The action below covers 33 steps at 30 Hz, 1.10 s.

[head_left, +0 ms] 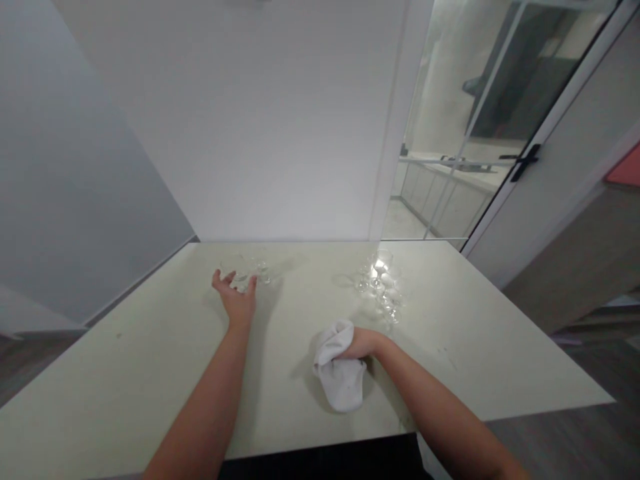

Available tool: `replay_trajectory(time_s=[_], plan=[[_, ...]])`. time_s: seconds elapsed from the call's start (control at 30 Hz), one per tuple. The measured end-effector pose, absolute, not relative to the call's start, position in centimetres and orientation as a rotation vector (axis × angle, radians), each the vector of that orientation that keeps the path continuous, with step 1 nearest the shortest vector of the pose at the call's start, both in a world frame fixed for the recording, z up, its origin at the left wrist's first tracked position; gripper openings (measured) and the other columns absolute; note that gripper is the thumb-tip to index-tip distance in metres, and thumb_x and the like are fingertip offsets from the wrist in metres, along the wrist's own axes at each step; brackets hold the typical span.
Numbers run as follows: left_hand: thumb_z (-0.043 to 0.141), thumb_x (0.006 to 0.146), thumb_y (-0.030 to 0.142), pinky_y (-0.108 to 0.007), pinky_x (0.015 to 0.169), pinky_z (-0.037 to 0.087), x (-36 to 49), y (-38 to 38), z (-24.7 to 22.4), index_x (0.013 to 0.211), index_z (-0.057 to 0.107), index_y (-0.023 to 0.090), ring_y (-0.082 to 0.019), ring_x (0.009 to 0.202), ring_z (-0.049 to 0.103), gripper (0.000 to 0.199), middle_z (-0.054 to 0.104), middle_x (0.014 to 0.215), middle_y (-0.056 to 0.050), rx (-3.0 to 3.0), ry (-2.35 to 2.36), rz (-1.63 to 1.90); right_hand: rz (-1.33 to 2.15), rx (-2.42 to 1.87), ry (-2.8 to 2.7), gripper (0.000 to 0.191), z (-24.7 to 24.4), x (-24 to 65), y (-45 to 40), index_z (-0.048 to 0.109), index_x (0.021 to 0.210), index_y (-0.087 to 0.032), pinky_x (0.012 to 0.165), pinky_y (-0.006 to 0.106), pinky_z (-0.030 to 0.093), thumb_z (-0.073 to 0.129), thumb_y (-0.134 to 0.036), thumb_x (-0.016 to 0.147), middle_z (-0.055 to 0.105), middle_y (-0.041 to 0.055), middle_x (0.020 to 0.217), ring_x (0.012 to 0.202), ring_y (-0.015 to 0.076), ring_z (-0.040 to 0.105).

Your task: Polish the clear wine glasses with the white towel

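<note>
My left hand (237, 297) reaches to the back left of the pale table, its fingers spread beside several clear glasses (263, 270). Whether a fingertip touches the nearest glass cannot be made out. Near the front middle, my right hand (359, 343) is wrapped in a white cloth (343, 383); its fingers are mostly hidden by the folds, and the cloth hangs down toward me. Beyond my right hand stands a group of clear glasses (383, 283), close together and shining with reflections.
The pale table (165, 360) runs up to a white wall panel (290, 133). A glass-paned door (450, 120) with a black handle (525, 162) is behind it to the right. A grey wall (85, 173) stands at the left.
</note>
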<state>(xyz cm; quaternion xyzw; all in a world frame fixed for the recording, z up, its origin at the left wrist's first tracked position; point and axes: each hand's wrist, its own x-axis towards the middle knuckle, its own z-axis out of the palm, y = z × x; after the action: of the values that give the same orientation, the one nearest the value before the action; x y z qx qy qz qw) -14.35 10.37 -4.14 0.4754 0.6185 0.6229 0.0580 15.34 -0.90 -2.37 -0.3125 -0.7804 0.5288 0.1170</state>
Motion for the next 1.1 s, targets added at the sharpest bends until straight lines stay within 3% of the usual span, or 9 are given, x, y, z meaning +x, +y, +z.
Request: replay_trajectory(time_s=[0.17, 0.3, 0.43, 0.53, 0.63, 0.8, 0.87, 1.0, 1.1], plan=[[0.069, 0.074, 0.029, -0.031, 0.081, 0.048, -14.8, 10.6, -4.3, 0.131, 0.035, 0.019, -0.017, 0.092, 0.061, 0.067, 0.062, 0.105, -0.006, 1.399, 1.918, 1.893, 1.701, -0.941, -2.077, 0.019, -3.5, 15.9, -0.7, 0.073, 0.084, -0.016, 0.084, 0.029, 0.050, 0.074, -0.026, 0.068, 0.072, 0.0032, 0.087, 0.088, 0.0178, 0.064], [0.069, 0.074, 0.027, -0.026, 0.073, 0.047, -14.8, 9.9, -3.7, 0.131, 0.037, 0.018, -0.013, 0.085, 0.059, 0.066, 0.058, 0.106, -0.005, 1.366, 1.818, 2.096, 1.890, -1.077, -1.503, 0.034, -4.4, 16.1, -0.9, 0.070, 0.085, -0.015, 0.082, 0.034, 0.052, 0.077, -0.041, 0.064, 0.071, 0.0062, 0.089, 0.085, 0.0208, 0.065], [0.067, 0.075, 0.023, -0.025, 0.076, 0.047, -13.8, 8.8, -1.7, 0.134, 0.034, 0.015, -0.013, 0.091, 0.056, 0.068, 0.052, 0.109, -0.007, 1.429, 1.543, 2.443, 1.948, -0.952, -0.850, 0.060, -3.9, 15.8, -0.8, 0.065, 0.070, -0.017, 0.081, 0.036, 0.054, 0.055, -0.075, 0.071, 0.067, 0.0089, 0.071, 0.082, 0.0234, 0.067], [0.069, 0.075, 0.026, -0.025, 0.073, 0.048, -11.7, 7.5, 0.4, 0.134, 0.033, 0.017, -0.013, 0.089, 0.056, 0.070, 0.052, 0.104, -0.005, 1.515, 1.326, 2.453, 1.928, -0.834, -0.615, 0.073, -3.0, 15.8, -0.6, 0.059, 0.059, -0.019, 0.075, 0.037, 0.056, 0.039, -0.088, 0.070, 0.060, 0.0085, 0.054, 0.075, 0.0257, 0.068], [0.070, 0.076, 0.030, -0.026, 0.074, 0.049, -8.4, 5.4, 2.1, 0.134, 0.033, 0.020, -0.012, 0.083, 0.058, 0.069, 0.054, 0.091, -0.001, 1.663, 1.122, 2.229, 1.921, -0.716, -0.607, 0.082, -2.1, 15.5, -0.5, 0.067, 0.072, -0.018, 0.079, 0.042, 0.056, 0.031, -0.091, 0.069, 0.067, 0.0139, 0.066, 0.086, 0.0294, 0.068], [0.071, 0.077, 0.035, -0.019, 0.057, 0.045, -2.1, 0.8, 1.7, 0.129, 0.041, 0.022, -0.008, 0.062, 0.054, 0.061, 0.056, 0.082, 0.003, 1.788, 0.936, 1.447, 1.907, -0.575, -0.687, 0.092, -1.8, 14.6, -0.5, 0.069, 0.098, -0.017, 0.086, 0.046, 0.053, 0.022, -0.091, 0.072, 0.072, 0.0158, 0.088, 0.100, 0.0289, 0.066], [0.074, 0.074, 0.037, -0.018, 0.054, 0.043, -0.3, -0.5, 0.6, 0.125, 0.045, 0.022, -0.007, 0.059, 0.052, 0.061, 0.056, 0.081, 0.003, 1.789, 0.880, 1.228, 1.879, -0.561, -0.693, 0.086, -2.1, 14.5, -0.3, 0.068, 0.090, -0.017, 0.081, 0.043, 0.054, 0.024, -0.089, 0.074, 0.071, 0.0130, 0.080, 0.090, 0.0269, 0.067], [0.079, 0.069, 0.040, -0.021, 0.057, 0.046, 0.9, -1.4, -1.2, 0.115, 0.052, 0.019, -0.011, 0.064, 0.055, 0.057, 0.055, 0.077, 0.003, 1.788, 0.787, 0.978, 1.990, -0.555, -0.714, 0.085, -2.9, 14.9, 0.4, 0.059, 0.059, -0.017, 0.055, 0.033, 0.054, 0.021, -0.092, 0.070, 0.059, 0.0093, 0.052, 0.056, 0.0205, 0.061], [0.086, 0.061, 0.040, -0.028, 0.073, 0.051, 0.5, -1.3, -1.1, 0.109, 0.059, 0.019, -0.019, 0.090, 0.061, 0.059, 0.062, 0.101, -0.007, 1.865, 0.724, 0.993, 2.063, -0.588, -0.609, 0.086, -2.9, 14.9, 0.6, 0.057, 0.059, -0.018, 0.046, 0.031, 0.050, 0.017, -0.093, 0.069, 0.057, 0.0079, 0.049, 0.048, 0.0188, 0.056]])
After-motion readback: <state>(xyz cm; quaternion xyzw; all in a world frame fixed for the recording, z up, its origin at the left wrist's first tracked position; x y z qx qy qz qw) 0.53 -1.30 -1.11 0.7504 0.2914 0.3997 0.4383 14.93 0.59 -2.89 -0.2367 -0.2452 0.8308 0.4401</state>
